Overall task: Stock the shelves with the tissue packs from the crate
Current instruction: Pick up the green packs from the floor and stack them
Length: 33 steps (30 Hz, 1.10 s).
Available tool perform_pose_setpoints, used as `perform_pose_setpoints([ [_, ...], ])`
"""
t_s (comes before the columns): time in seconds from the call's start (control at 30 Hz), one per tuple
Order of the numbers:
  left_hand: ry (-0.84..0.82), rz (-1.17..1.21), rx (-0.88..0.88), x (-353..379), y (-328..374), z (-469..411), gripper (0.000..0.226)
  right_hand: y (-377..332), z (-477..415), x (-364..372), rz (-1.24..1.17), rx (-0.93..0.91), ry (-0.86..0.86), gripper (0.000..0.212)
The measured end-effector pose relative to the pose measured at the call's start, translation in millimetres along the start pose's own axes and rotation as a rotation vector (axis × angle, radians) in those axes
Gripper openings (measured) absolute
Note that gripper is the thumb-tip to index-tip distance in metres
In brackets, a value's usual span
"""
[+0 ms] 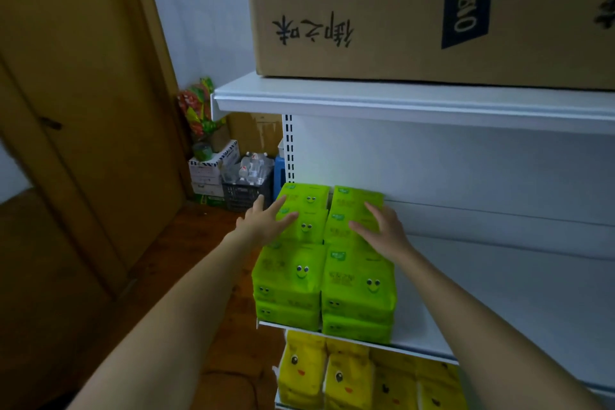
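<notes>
Head view: green tissue packs [299, 273] stood in two stacked columns at the left end of the white middle shelf [499, 293]. Left hand [263, 223] lay flat, fingers spread, on the left column's top. Right hand [386, 233] lay likewise on the right column. Neither gripped anything. Pack lettering was too blurred to read. Yellow tissue packs [349, 376] sat one shelf below, cut off by the frame's bottom edge. Cardboard box [366, 10] sat above, its top cropped.

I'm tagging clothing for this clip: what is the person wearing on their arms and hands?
Nothing shows. The left grip and right grip are bare hands, with no gloves, rings or watch in view. The left forearm and right forearm are uncovered to the frame edge, with no sleeve, bracelet or marking visible.
</notes>
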<state>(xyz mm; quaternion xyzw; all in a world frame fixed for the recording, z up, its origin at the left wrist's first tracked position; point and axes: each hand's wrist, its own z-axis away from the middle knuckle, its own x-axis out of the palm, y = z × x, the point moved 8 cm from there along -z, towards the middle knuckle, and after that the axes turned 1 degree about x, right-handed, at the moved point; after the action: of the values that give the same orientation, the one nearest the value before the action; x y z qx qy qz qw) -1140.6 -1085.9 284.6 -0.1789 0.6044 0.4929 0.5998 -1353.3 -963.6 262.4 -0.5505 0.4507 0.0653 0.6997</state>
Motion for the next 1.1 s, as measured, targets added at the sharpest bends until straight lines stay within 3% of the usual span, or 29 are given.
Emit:
perform_pose_setpoints([
  [0.23, -0.052, -0.106, 0.076, 6, 19, -38, 0.066, -5, -16, 16, 0.203, -0.009, -0.067, 0.076],
  [0.4, -0.075, -0.124, 0.020, 13, 11, -56, 0.071, 4, -13, 23, 0.301, 0.032, -0.053, 0.077],
  [0.67, -0.085, 0.121, 0.101, 22, 13, -68, 0.071, 9, -15, 27, 0.252, 0.027, -0.062, 0.076],
  [1.1, -0.067, 0.092, 0.171, 33, 16, -65, 0.074, 6, -17, 29, 0.274, 0.037, -0.069, 0.077],
])
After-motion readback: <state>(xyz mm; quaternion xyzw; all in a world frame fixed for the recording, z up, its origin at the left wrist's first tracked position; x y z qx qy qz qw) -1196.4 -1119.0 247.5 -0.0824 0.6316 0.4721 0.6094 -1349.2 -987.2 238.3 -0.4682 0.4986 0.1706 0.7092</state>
